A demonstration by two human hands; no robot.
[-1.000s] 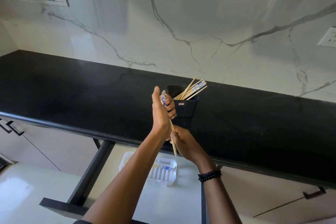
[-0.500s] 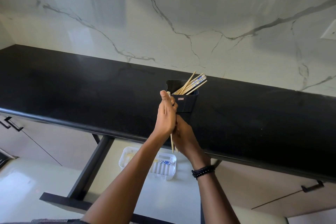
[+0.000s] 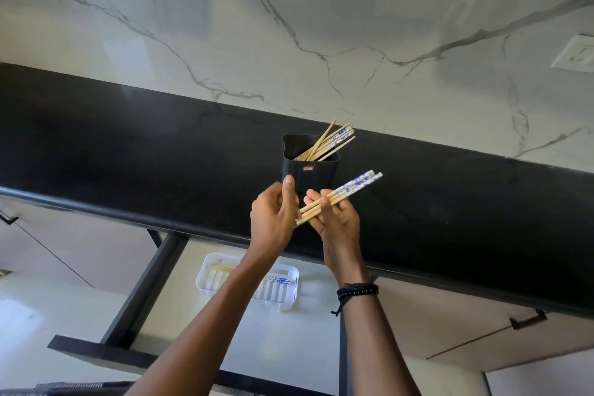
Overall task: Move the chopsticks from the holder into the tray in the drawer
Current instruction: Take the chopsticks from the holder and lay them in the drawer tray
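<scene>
Head view: right hand (image 3: pixel 334 219) and left hand (image 3: pixel 273 219) are gripping a pair (image 3: pixel 350 186) just before the holder (image 3: pixel 318 173), right fingers curling round its middle, left fingers closing on its plain tips. Upright a moment ago, the pair is now lying slanted, probably being readied for lowering. Chopsticks (image 3: pixel 331 143) are leaning in the holder; below it, the tray (image 3: pixel 205 280) is waiting in the open drawer (image 3: pixel 283 347).

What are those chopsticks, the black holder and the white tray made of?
The chopsticks look like pale bamboo or wood, matte, with blue-and-white print on the thick ends. The holder seems black plastic: thin walls, slight sheen, small label. The tray looks like white moulded plastic, ribbed and slightly translucent.
</scene>
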